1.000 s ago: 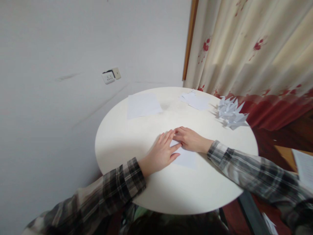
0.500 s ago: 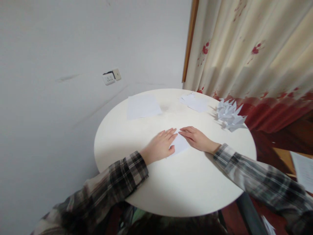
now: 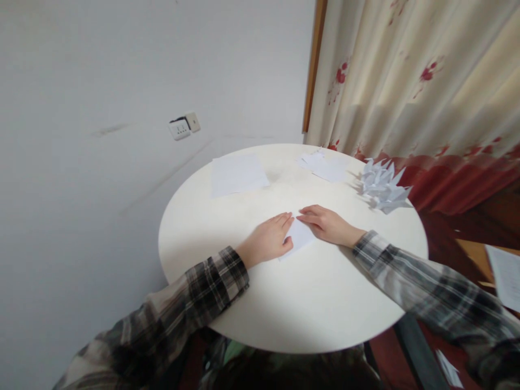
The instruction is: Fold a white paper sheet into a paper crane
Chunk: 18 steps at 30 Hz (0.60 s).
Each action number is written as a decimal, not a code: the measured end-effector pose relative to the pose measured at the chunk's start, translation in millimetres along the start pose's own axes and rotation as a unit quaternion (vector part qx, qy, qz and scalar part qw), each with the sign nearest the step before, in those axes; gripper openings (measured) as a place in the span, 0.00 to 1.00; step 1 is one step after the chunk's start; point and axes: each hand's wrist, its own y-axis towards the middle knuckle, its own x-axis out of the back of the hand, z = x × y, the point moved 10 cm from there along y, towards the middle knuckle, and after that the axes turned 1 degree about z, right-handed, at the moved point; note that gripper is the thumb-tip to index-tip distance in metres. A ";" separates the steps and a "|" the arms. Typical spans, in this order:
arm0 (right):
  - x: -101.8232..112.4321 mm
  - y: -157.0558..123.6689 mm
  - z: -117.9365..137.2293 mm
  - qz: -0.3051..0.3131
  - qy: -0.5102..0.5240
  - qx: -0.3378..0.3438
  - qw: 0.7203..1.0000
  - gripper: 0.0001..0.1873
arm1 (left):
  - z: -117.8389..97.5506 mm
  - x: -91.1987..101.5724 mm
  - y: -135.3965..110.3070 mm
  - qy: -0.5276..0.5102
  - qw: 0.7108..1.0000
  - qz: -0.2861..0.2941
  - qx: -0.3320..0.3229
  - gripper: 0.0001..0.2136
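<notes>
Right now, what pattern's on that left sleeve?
The left sleeve is plaid, in black, grey and off-white; it shows best in the head view.

Matt paper (image 3: 299,236) on a smooth surface (image 3: 309,309)
Thin between the left grip (image 3: 266,238) and right grip (image 3: 328,225), the paper lies on a surface with a faint sheen. The sleeves (image 3: 217,276), behind the grips, are woven cloth. Beyond the right grip, the folded shapes (image 3: 384,189) are creased paper, the curtain (image 3: 402,86) draped cloth. Beyond the left grip, the wall (image 3: 101,65) is matt and scuffed, the socket (image 3: 180,129) smooth plastic.
</notes>
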 end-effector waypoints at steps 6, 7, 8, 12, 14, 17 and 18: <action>9.0 -21.0 6.7 0.006 0.031 0.007 0.999 0.21 | -2.1 0.2 -0.1 0.005 1.000 0.005 -0.006 0.24; 10.7 -23.8 8.7 0.007 0.036 0.008 0.999 0.22 | -2.2 0.7 -0.2 0.006 1.000 0.006 -0.006 0.24; 12.2 -26.5 10.5 0.009 0.040 0.006 0.999 0.22 | -2.4 1.1 -0.2 0.007 1.000 0.006 -0.006 0.23; 16.5 -35.7 16.1 0.012 0.044 -0.001 0.999 0.21 | -2.2 1.3 -0.5 0.009 1.000 0.011 -0.005 0.23; 17.4 -39.7 18.4 0.014 0.041 -0.001 0.999 0.21 | -1.6 0.2 -0.5 0.007 1.000 0.013 -0.005 0.24; 18.4 -45.3 20.7 0.015 0.036 0.000 0.999 0.21 | -1.3 -0.8 -0.5 0.004 1.000 0.012 -0.008 0.24; 18.6 -47.0 21.2 0.016 0.036 0.000 0.999 0.21 | -1.4 -0.8 -0.5 0.005 1.000 0.011 -0.009 0.24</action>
